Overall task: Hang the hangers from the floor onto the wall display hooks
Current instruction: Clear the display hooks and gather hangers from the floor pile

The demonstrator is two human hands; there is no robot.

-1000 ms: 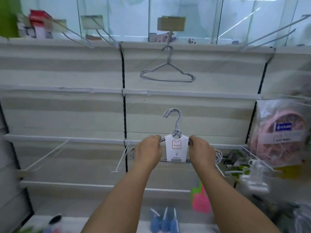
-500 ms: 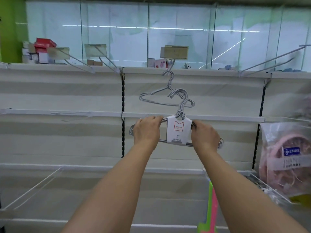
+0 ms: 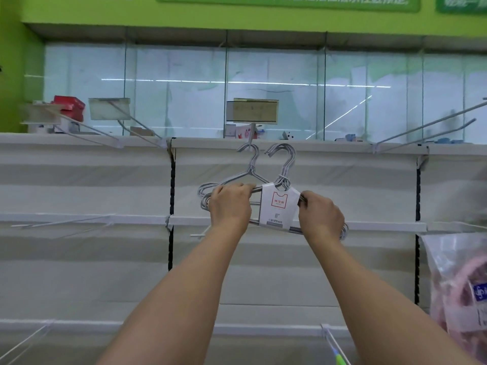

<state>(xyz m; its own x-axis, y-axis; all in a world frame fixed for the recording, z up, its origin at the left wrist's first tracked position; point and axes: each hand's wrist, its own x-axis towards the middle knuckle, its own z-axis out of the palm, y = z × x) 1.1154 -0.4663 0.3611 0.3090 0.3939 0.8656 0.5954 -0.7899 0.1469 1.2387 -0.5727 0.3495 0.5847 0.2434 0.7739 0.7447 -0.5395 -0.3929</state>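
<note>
1. Nearest: left hand and right hand, both raised, fingers curled tight on the shoulders of the hanger bundle — left on its left shoulder, right on its right, either side of the white paper sleeve.
2. Bundle held roughly level, off the floor, just below the top rail; its stacked hook ends up at peg height, open side facing left.
3. Just beyond and to the left: single hanger already on the centre peg, under the price tag. Its lower left part partly hidden behind the left hand.
4. Bundle hooks just right of the peg, not yet over it, as far as can be judged.
5. Risks from here:
   - Snagging the hung hanger and knocking it off — likely if the bundle slides left too low.
   - Only some of the stacked hooks catching, leaving the bundle skewed — likely if they fan apart.
   - Letting go before the hooks seat, dropping everything.
6. Farther off: bare pegs right, bagged pink goods lower right.
</note>
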